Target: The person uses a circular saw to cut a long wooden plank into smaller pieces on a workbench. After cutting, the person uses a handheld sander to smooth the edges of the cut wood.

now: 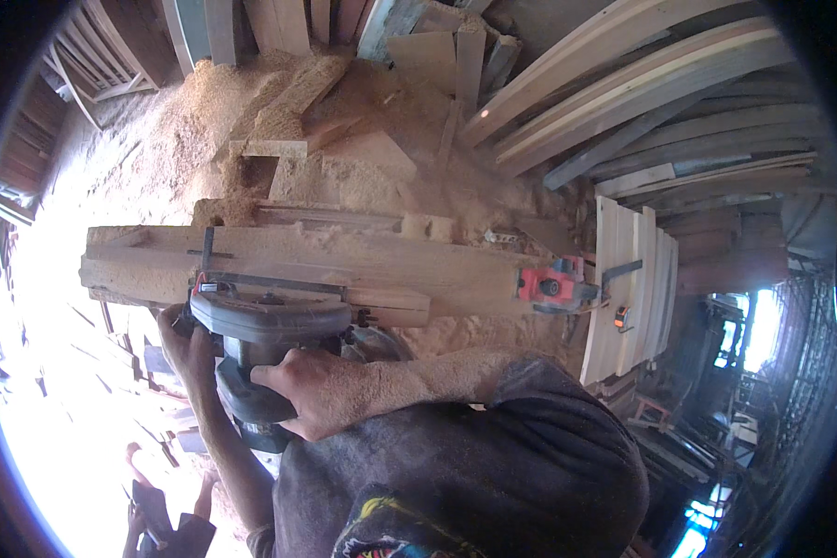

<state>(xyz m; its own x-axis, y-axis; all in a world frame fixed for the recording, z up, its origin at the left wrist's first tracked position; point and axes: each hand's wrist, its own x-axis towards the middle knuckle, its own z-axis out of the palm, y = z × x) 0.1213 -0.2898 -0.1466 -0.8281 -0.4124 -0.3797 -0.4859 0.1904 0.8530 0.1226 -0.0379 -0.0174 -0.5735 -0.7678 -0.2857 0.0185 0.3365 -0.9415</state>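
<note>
A circular saw (272,319) with a grey guard and dark body rests along the near edge of a long wooden workpiece (456,270). My right hand (312,391) is closed around its rear grip, with sawdust over the hand and forearm. Farther left, my left hand (186,346) wraps the saw's front end, its fingertips partly hidden. A dark metal bar (208,249) and the saw's base plate edge (284,282) lie against the wood. Below the guard, the blade is out of sight. A narrow wood strip (391,302) runs just right of the saw.
A red power tool (551,285) sits at the workpiece's right end. Beyond it, pale boards (628,232) hold a tape measure (621,319). Sawdust (214,102) and offcuts cover the far ground; long timbers (642,84) lean at far right. Another person (167,521) is at lower left.
</note>
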